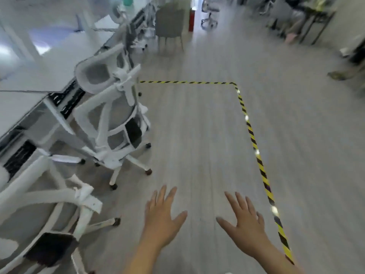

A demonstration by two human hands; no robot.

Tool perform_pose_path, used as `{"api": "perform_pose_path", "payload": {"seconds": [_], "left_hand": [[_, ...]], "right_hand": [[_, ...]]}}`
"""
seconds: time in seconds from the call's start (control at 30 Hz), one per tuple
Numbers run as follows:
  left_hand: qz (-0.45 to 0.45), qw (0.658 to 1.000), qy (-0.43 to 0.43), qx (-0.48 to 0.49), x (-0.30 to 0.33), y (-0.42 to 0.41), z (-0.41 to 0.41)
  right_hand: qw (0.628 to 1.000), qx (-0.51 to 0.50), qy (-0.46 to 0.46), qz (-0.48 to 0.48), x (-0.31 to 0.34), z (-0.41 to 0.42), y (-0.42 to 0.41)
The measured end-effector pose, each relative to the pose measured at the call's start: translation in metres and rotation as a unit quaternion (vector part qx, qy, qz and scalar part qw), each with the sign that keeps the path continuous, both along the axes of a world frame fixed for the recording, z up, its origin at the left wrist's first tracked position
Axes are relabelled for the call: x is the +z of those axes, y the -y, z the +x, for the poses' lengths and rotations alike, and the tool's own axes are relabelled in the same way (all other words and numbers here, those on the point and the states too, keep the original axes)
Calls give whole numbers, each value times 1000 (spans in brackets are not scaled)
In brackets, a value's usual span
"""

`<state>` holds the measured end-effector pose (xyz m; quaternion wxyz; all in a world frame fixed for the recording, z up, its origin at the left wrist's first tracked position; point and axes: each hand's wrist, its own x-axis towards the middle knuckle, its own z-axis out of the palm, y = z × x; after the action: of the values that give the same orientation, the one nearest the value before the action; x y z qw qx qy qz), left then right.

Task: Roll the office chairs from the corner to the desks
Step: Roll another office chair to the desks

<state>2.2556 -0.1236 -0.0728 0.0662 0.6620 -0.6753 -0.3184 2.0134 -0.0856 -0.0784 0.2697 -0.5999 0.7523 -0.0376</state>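
Left hand: the bare left hand (pixel 161 216) is held palm down over the floor at the bottom of the view, fingers spread wide, holding nothing.
Right hand: the bare right hand (pixel 246 222) is held beside it in the same way, fingers fanned out, empty; the two hands are apart and touch no chair.
Floor: pale grey wood-grain floor (pixel 197 135), bare beneath and ahead of the hands.
Nearest chair: a white-framed mesh office chair (pixel 65 210) at the lower left edge, only partly in view, with a dark armrest pad and castors on white legs.
Second chair: a white-framed grey-mesh office chair with headrest (pixel 116 115) stands farther along on the left, its back towards the aisle and its front against the desks, well apart from both hands.
Desks: a row of white-topped desks (pixel 39 82) runs along the left side, both chairs just beside it.
Tape: yellow-and-black striped floor tape (pixel 254 147) runs from near the right forearm away up the floor, then turns left towards the second chair.
Background: blurred; a grey upholstered chair on thin legs (pixel 169 22) and, farther off, a white swivel chair (pixel 210 12).
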Motion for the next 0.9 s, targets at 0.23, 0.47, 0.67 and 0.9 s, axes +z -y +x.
{"api": "perform_pose_path", "payload": {"seconds": [0.23, 0.47, 0.67, 0.9], "left_hand": [[-3, 966, 15, -258, 28, 20, -244], [-19, 898, -9, -440, 29, -13, -460], [-13, 820, -52, -569, 29, -50, -626], [32, 733, -71, -675, 2, -82, -838]], "right_hand": [[965, -257, 43, -33, 16, -203, -84], [851, -499, 103, -124, -6, -344, -181], [746, -636, 128, -153, -12, -438, -262], [654, -731, 96, -169, -15, -581, -303]]}}
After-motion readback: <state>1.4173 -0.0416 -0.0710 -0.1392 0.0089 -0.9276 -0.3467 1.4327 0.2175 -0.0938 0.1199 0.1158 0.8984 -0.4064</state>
